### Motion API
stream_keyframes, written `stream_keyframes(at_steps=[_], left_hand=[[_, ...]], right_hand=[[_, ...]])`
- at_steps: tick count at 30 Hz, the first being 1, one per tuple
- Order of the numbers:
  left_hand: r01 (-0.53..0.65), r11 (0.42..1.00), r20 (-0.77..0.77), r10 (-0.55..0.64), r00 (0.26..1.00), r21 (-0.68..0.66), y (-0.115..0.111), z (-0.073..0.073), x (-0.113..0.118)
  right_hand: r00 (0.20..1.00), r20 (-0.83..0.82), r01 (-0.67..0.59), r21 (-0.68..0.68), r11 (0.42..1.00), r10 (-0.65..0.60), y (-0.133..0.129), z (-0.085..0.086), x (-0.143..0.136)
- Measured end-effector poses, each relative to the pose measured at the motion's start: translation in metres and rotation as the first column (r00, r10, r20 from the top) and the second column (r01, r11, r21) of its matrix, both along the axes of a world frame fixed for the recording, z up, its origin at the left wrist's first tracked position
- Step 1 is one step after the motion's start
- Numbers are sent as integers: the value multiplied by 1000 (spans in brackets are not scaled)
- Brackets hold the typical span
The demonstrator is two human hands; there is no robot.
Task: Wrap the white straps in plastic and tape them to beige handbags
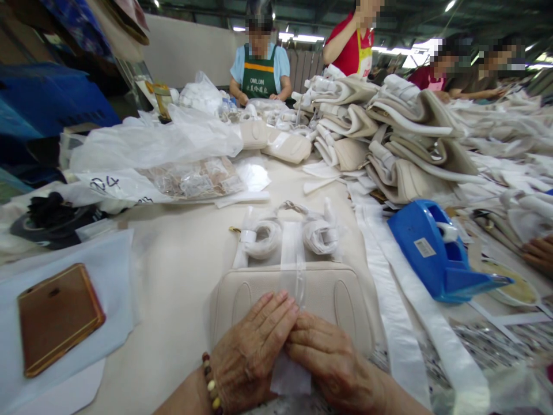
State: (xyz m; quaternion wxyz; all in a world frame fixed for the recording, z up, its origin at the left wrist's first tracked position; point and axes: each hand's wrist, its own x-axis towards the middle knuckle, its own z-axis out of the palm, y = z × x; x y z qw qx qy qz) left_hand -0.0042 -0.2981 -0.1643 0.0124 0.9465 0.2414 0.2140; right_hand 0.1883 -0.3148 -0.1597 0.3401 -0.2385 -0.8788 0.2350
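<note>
A cream handbag point(354, 288) lies flat on the table in front of me, with two wrapped coils point(320, 237) at its far edge. A translucent strip point(294, 248) runs down its middle, and its near end hangs out below my hands. My left hand point(257, 340), with a beaded bracelet point(211, 383) on the wrist, lies flat on the bag with its fingers stretched along the strip. My right hand point(328, 351) presses on the strip from the other side, fingers together and curled, their tips partly hidden. The two hands touch at the fingertips.
A blue tape dispenser point(432, 253) stands at the right beside long white strips point(401, 323). Folded cream bag pieces point(389, 132) are piled behind it. At left lie a brown phone point(58, 320) and plastic bags point(155, 141). A co-worker in a green apron point(259, 75) sits opposite.
</note>
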Motion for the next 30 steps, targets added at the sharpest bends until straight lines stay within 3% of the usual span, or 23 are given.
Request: stream_keyframes(at_steps=[5,8,12,14,18,23,25,28,30], left_hand=[[50,999,-20,-50,999,-10,1,1,-4],[82,987,-60,-91,994,-139,2,12,-9],[77,953,90,-52,995,-293,12,27,-6],[27,972,136,5,991,-234,18,27,1],[-13,1000,32,13,999,13,25,18,12],[-9,1000,-139,11,990,16,20,15,11],[1,1000,-217,-6,976,-22,18,19,9],[-18,995,-320,-14,947,-97,16,26,11],[-55,987,-384,-8,923,-153,15,31,13]], right_hand=[[997,75,9,36,999,-12,-5,-3,1],[994,99,39,117,992,-51,-9,-2,2],[982,160,62,227,972,-100,-14,-5,7],[978,186,55,233,971,-100,-15,-7,8],[976,210,21,166,986,-56,-17,-5,10],[964,266,8,53,999,-22,-37,8,19],[961,257,58,163,985,-99,-51,7,23],[958,153,164,407,899,-244,-71,-6,20],[941,89,253,450,856,-325,-80,-16,9]])
